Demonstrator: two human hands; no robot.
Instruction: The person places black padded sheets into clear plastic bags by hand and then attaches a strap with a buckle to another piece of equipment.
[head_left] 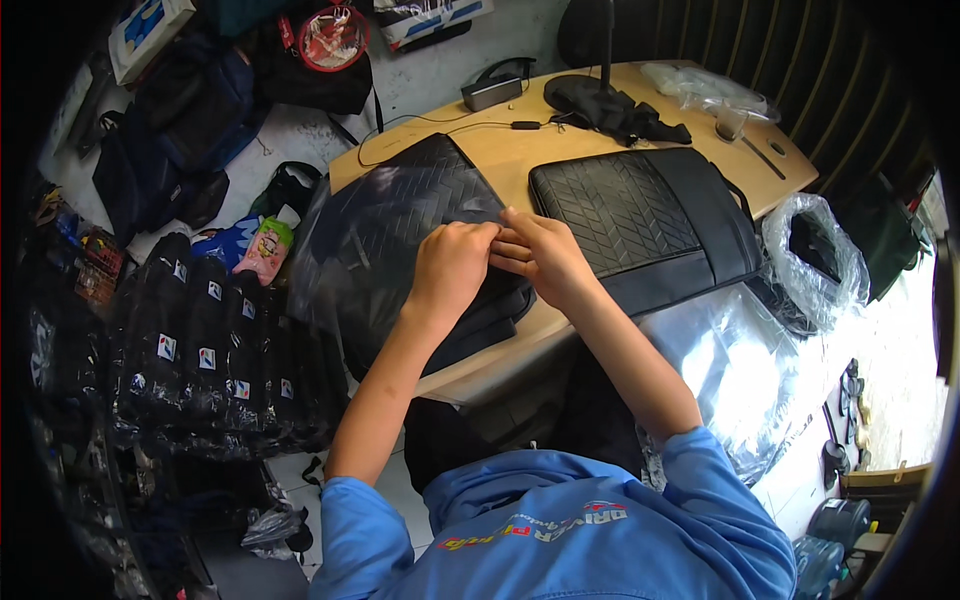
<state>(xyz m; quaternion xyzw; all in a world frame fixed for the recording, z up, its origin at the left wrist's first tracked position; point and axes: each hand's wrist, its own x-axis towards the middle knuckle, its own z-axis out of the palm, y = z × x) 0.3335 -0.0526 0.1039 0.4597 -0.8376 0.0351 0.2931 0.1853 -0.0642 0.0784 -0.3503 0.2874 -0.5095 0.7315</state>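
Note:
Over the table, my left hand (pixel 455 262) and my right hand (pixel 543 252) meet with fingertips almost touching. Both are closed in a pinch at the right edge of a clear plastic bag (pixel 345 215); the exact grip is partly hidden by the fingers. The plastic lies loosely over a black backpack (pixel 445 165) with a zigzag-textured panel, and hangs past the table's left edge. To the right of my hands, a second black backpack (pixel 620 205) with the same pattern lies flat, with no plastic over its front.
The wooden table (pixel 420 128) also holds a black stand (pixel 600 100), a dark case (pixel 492 92), a cable and a plastic cup (pixel 731 123). Plastic-wrapped black goods (pixel 205 350) are stacked at left. Clear plastic bags (pixel 725 370) lie at right, below the table's edge.

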